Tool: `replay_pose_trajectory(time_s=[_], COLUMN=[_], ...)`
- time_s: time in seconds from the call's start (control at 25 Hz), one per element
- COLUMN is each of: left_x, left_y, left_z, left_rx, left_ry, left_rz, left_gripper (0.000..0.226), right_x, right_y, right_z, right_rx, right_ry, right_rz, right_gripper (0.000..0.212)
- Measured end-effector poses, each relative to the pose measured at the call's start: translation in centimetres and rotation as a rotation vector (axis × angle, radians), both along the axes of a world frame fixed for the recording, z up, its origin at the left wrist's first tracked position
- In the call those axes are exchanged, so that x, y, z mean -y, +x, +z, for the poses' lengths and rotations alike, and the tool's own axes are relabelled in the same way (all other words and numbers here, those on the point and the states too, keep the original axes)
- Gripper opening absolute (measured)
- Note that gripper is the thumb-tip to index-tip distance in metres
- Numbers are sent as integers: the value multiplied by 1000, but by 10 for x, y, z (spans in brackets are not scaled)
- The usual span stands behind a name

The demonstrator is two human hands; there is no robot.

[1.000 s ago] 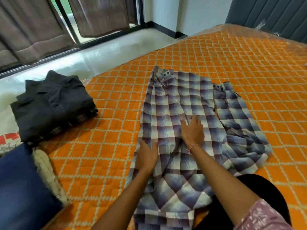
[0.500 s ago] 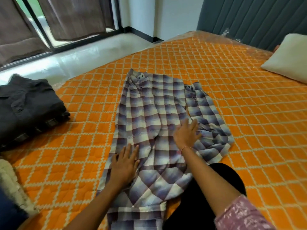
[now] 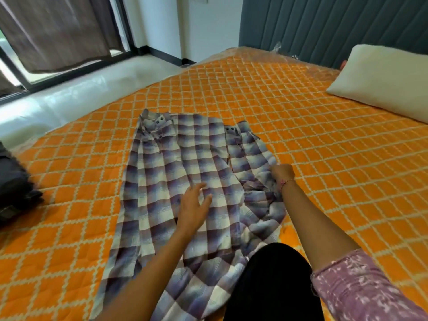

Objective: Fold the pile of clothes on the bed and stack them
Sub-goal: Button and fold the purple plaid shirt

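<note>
A purple and white plaid shirt (image 3: 176, 172) lies spread lengthwise on the orange quilted bed (image 3: 301, 140), its cuffs with buttons at the far end. My left hand (image 3: 193, 207) rests flat on the middle of the shirt with the fingers apart. At the shirt's right edge my right hand (image 3: 282, 173) is closed on a bunched fold of the plaid cloth. A folded dark shirt (image 3: 14, 184) sits at the left edge of the view, mostly cut off.
A white pillow (image 3: 382, 79) lies at the far right of the bed, in front of a grey padded headboard (image 3: 335, 26). Beyond the bed's left side are a pale glossy floor (image 3: 76, 93), brown curtains and a window. My dark-clad knee (image 3: 271, 281) is at the bottom.
My right hand has moved right off the shirt's middle and closed on its right edge. My left hand has slid toward the centre. The view has turned right, so the dark stack is nearly out of frame.
</note>
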State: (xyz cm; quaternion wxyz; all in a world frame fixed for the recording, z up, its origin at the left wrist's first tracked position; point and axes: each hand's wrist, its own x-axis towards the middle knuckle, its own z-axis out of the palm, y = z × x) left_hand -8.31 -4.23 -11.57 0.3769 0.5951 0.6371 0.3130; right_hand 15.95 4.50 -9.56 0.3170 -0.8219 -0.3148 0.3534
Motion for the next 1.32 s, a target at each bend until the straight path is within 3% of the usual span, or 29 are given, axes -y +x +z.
replay_pose_trajectory(time_s=[0.08,0.16,0.24,0.28,0.36,0.4,0.48,0.56,0.68,0.8,0.84,0.92,1.04,1.12,1.2,1.32], left_x=[-18,-40,-60,-62,-58,-49,-21,12,48,78,87,98,99,95,89,83], left_y=[9,2,-20,-35,-61,-75,-96,-120,-164,-204,-209,-207,-182,-184,-198,-230], left_z=[27,57,84,94,100,99,101,106,97,53,37,5,-25,-31,-14,-2], left_rx=[417,702,823,791,651,667,835,897,1060,1322,1323,1082,1009,937,813,863], left_ry=[-178,-356,-488,-517,-453,-360,-173,-16,194,131,11,-276,-426,-376,-208,-20], left_rz=[31,14,-14,8,134,204,294,330,474,768,881,1056,998,1055,1187,1236], left_gripper=[26,34,45,40,16,9,16,19,22,31,31,30,45,39,27,39], right_x=[-4,12,38,52,80,96,129,155,177,189,192,195,193,190,190,193], right_y=[-32,-87,-148,-177,-211,-218,-215,-208,-210,-217,-217,-216,-231,-245,-248,-234], right_z=[25,53,68,67,46,30,-1,-20,-22,-25,-28,-28,-9,2,4,2], right_rx=[56,171,280,351,511,629,790,877,765,862,902,934,857,827,914,979], right_ry=[199,435,596,622,548,515,499,525,604,531,474,451,536,612,582,433], right_rz=[52,208,543,748,967,977,845,717,800,977,986,984,994,998,983,911], right_gripper=[25,29,25,28,46,62,81,83,77,67,63,50,39,37,46,55])
